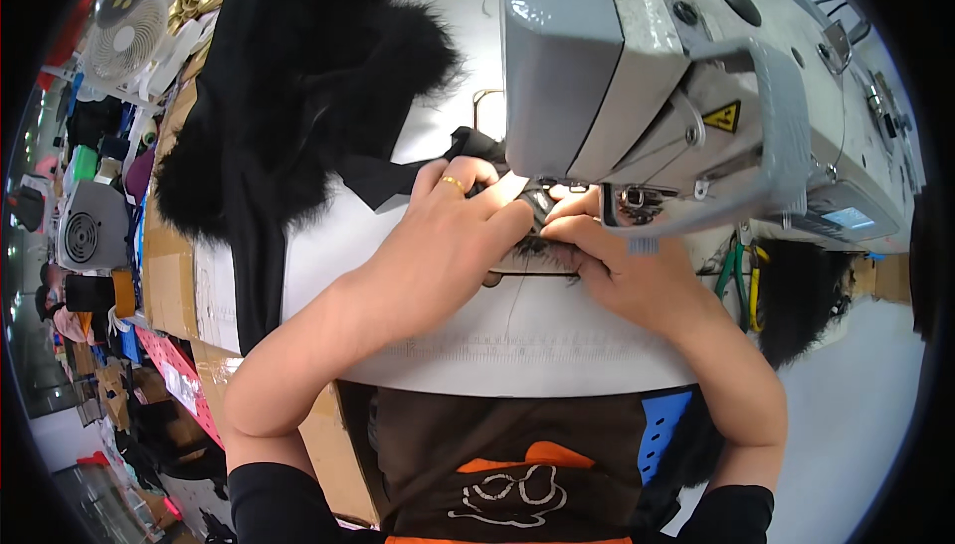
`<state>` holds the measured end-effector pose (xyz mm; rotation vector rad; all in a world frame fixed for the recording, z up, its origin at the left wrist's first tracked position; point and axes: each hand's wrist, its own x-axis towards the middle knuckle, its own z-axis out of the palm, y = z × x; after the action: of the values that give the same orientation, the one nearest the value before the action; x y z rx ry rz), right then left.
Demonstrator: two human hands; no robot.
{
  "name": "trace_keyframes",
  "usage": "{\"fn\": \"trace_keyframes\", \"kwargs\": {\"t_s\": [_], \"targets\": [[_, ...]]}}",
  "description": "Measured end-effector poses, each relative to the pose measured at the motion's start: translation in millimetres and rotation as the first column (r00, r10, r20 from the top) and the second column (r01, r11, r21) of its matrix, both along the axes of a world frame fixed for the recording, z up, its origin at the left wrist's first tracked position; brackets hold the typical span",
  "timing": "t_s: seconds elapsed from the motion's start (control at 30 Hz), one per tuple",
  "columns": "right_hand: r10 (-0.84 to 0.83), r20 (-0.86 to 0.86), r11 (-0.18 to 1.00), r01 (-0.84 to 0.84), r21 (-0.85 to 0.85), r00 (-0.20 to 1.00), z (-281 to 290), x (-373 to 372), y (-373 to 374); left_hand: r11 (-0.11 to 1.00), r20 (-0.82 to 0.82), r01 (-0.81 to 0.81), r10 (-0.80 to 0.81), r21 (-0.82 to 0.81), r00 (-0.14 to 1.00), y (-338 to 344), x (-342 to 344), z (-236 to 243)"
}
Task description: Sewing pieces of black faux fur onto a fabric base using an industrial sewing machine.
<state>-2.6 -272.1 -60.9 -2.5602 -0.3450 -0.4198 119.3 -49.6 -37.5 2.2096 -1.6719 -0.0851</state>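
Left hand, fingers bunched, gripping dark cloth; right hand, fingers pinched closed on its side; cloth over desk, just beside machine; advisable: keep it flat, taut, fingertips clear of machine.

Two bare hands work close together under the front of a big gray and white sewing machine. The left hand, with a gold ring on one finger, touches a small dark cloth with fuzzy edges. The right hand pinches it too. A big black furry piece lies to the left on the white table. Snips with green and yellow handles sit to the right.
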Motion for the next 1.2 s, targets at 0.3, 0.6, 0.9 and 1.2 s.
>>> {"fn": "trace_keyframes", "kwargs": {"t_s": [0.3,0.6,0.9,1.2], "targets": [[-0.302,0.038,0.930,0.304,-0.209,0.952,-19.3,-3.6,10.7,0.987,0.200,0.086,-0.057,-0.137,0.978,-11.6,27.6,-22.8],[0.016,0.205,0.809,0.108,-0.578,0.979,0.8,-2.0,4.5,0.942,0.434,0.208,-0.077,-0.263,0.898,-5.4,21.3,-27.3],[0.031,0.173,0.811,0.076,-0.580,0.984,0.6,-7.6,-2.4,0.929,0.408,0.264,-0.142,-0.258,0.902,-3.8,20.0,-23.1],[-0.002,0.110,0.938,0.040,-0.345,0.994,5.2,-8.1,-5.7,0.951,0.406,0.263,-0.177,-0.165,0.896,0.1,19.9,-16.2]]}}
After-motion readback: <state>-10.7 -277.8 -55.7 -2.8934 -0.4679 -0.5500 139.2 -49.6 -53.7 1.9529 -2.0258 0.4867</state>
